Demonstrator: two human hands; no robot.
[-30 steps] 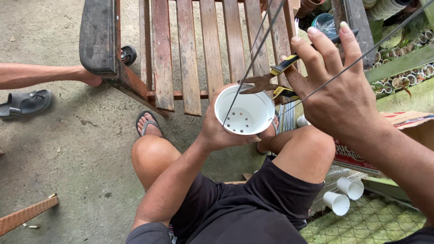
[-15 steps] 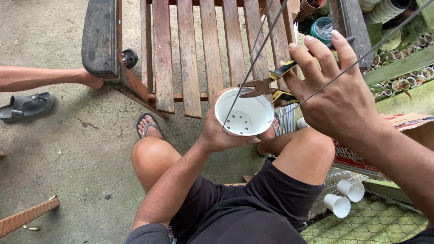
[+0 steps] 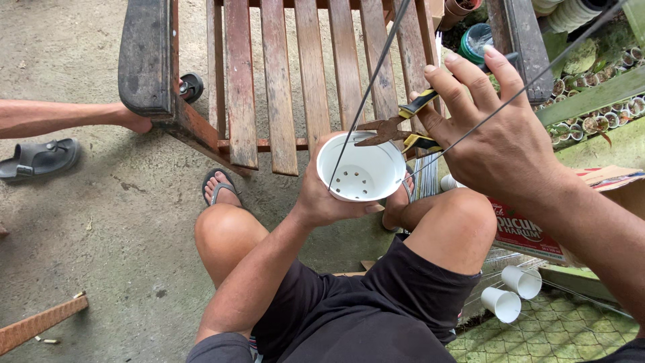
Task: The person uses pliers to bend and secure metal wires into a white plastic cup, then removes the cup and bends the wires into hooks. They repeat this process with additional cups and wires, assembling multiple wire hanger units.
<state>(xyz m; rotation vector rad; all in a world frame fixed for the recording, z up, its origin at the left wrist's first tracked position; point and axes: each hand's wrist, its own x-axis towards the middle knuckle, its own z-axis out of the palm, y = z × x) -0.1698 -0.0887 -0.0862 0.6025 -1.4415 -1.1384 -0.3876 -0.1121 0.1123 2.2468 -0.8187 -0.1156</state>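
My left hand point(image 3: 321, 198) grips a small white plastic pot point(image 3: 361, 168) with holes in its bottom, held between my knees. My right hand point(image 3: 489, 131) holds rusty pliers with yellow-and-black handles point(image 3: 396, 128), their jaws at the pot's far rim. Two thin grey wires run up from the pot: one wire point(image 3: 366, 94) rises from inside the pot toward the top, the other wire point(image 3: 524, 87) passes across my right hand to the upper right.
A worn wooden slatted chair point(image 3: 282, 74) stands just ahead. Another person's foot point(image 3: 74, 117) and a grey sandal point(image 3: 40, 158) are at the left. More white pots point(image 3: 510, 292) lie at the lower right by a cardboard box point(image 3: 537, 225). Seedling trays point(image 3: 598, 101) are at the right.
The pot and both hands have stayed nearly in place. My right fingers have spread a little more over the pliers.
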